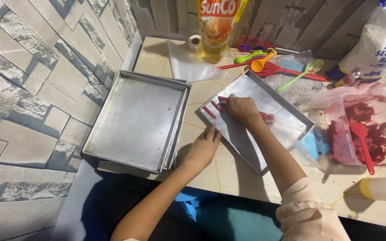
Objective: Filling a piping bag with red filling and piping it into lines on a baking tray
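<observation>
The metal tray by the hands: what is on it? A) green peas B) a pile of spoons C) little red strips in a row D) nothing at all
C: the right hand is laying short red strips side by side on the metal tray, while the left hand rests at its edge.

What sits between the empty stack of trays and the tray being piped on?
In the head view, only the left hand on the bare tabletop lies between the stacked trays and the piping tray.

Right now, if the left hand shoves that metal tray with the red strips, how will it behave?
The metal tray looks thin and stiff, so probably light, sliding easily on the smooth counter. The left hand rests at its edge. The red strips look soft; a jolt would likely smear them.
</observation>
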